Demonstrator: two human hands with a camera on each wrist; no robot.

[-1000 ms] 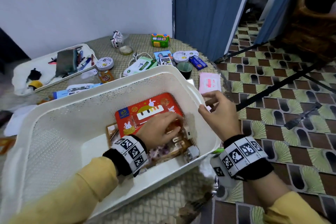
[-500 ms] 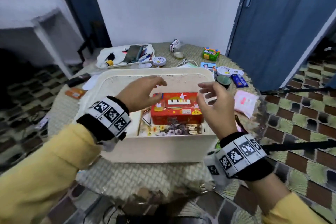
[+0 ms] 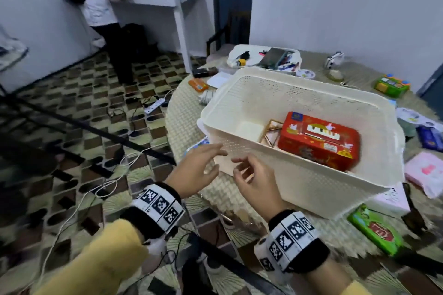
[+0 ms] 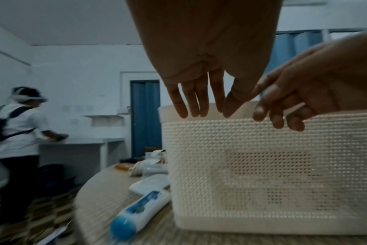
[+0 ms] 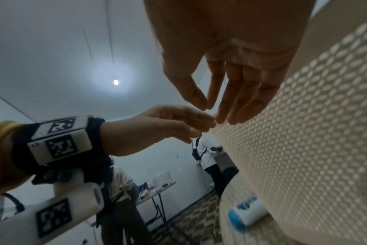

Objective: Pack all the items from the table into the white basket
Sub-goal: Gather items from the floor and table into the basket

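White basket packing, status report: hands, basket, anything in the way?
Left hand and right hand open, empty, beside the white basket. Red box inside. Blue-capped tube on table. Nothing blocking.

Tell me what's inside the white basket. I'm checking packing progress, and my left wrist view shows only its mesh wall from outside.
Observer: The head view shows a red box with a piano picture lying inside the white basket.
Operator: Anything unpacked beyond the basket that I can't see?
Observer: Yes. A green packet and a pink packet lie on the table off the basket's right end.
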